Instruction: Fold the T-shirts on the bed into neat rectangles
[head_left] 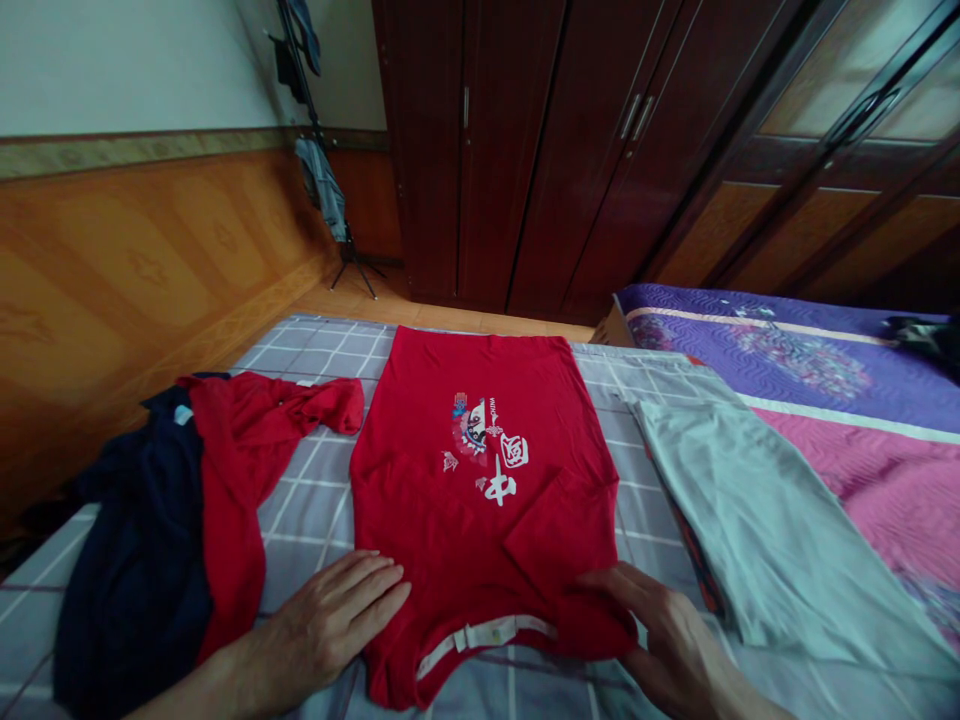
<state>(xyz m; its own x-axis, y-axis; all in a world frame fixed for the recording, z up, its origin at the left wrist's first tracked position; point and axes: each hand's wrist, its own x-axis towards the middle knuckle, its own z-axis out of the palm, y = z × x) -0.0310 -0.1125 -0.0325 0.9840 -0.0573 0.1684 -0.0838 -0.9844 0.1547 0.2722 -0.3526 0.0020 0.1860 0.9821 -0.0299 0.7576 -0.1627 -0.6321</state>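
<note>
A red shirt (pixel 480 560) with a white and blue print lies spread on the grey checked bed sheet (pixel 307 500), its collar toward me. My left hand (pixel 330 615) rests at the shirt's left edge near the collar, fingers stretched out, palm down, holding nothing. At the right shoulder my right hand (pixel 667 625) has its thumb and fingers around the red fabric, some of it between them. The shirt's right sleeve lies folded over its front.
Dark blue clothing (pixel 142 560) and a red garment (pixel 240 480) lie at the left. Pale green fabric (pixel 757 520) lies at the right, beside a purple and pink bedcover (pixel 825 360). Beyond the bed stand a dark red wardrobe (pixel 517 160) and a coat stand (pixel 322 130).
</note>
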